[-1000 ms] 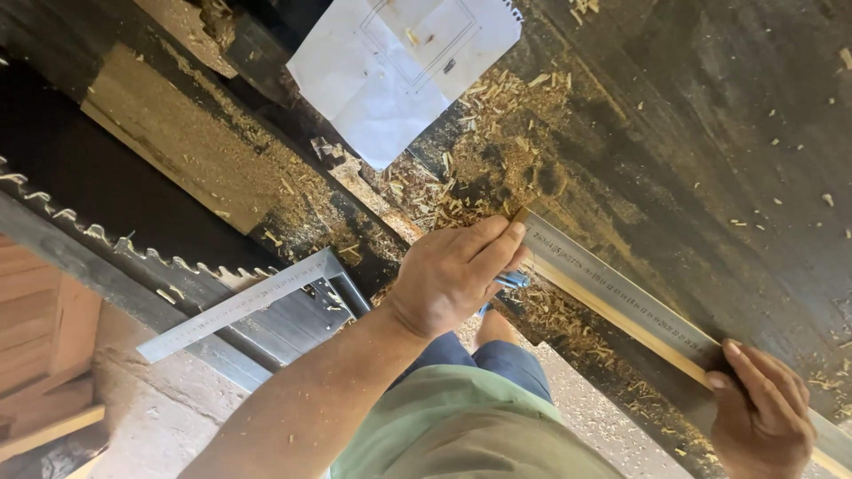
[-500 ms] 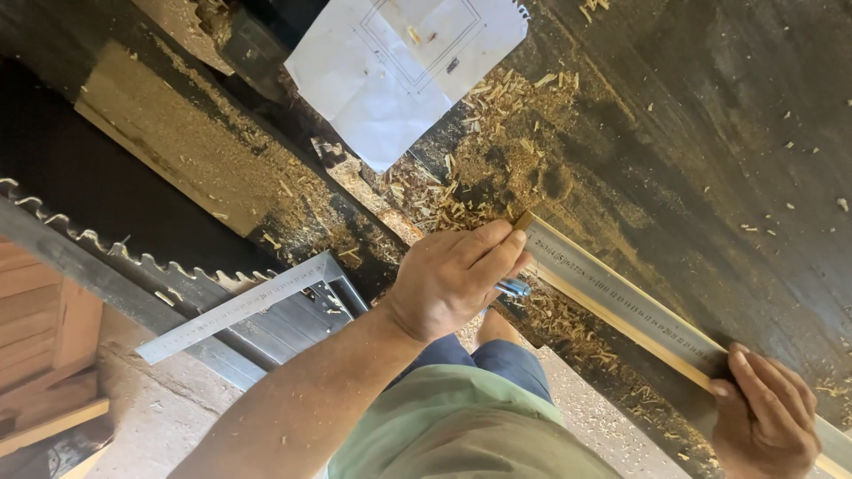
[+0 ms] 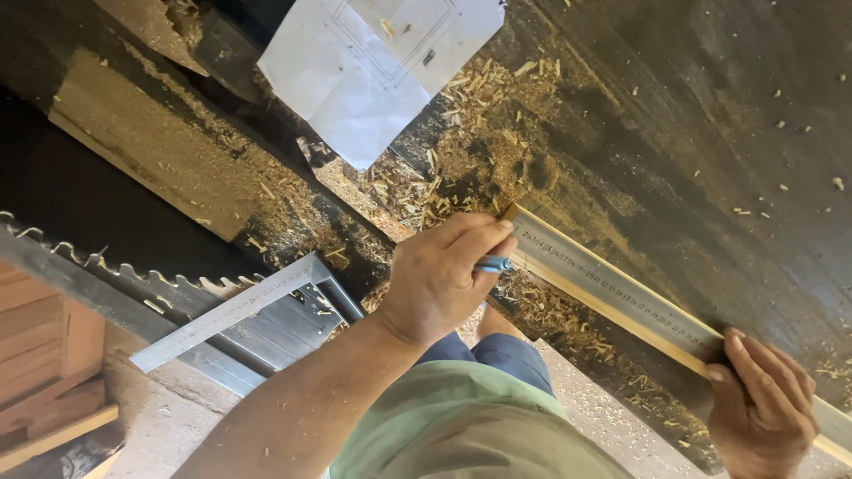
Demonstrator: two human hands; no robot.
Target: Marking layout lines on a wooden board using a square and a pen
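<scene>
Closest to me, the green shirt (image 3: 461, 426) and blue trousers (image 3: 497, 355) fill the bottom edge, and the bare forearm rises from there to my left hand (image 3: 439, 279), which is curled shut around a blue pen (image 3: 493, 263); only the short end of the pen shows past the fingers, so I cannot make out its tip. The pen sits just beside the near end of a long steel ruler (image 3: 612, 288), which lies on a pale wooden strip (image 3: 621, 324) along the edge of the dark desk (image 3: 710, 133). At the lower right my right hand (image 3: 763, 404) presses flat on the ruler's far stretch, fingers spread over it and gripping nothing else; the ruler and strip run on past it and are cut off by the frame corner. Left of the forearm, a metal try square (image 3: 226, 312) rests on a grey metal frame (image 3: 266, 341), and a toothed saw blade (image 3: 115, 270) runs beside it toward the left edge. Wooden planks (image 3: 44, 355) show at the lower left, partly cut off. Wood shavings (image 3: 470, 151) are heaped on the desk just beyond the ruler's end, hiding the surface there. Farther off, a white sheet of paper (image 3: 373, 62) with a faint line drawing lies across the desk, its top cropped; the marks on it are too small to read. A pale, sawdust-covered board (image 3: 151, 151) lies to its left.
</scene>
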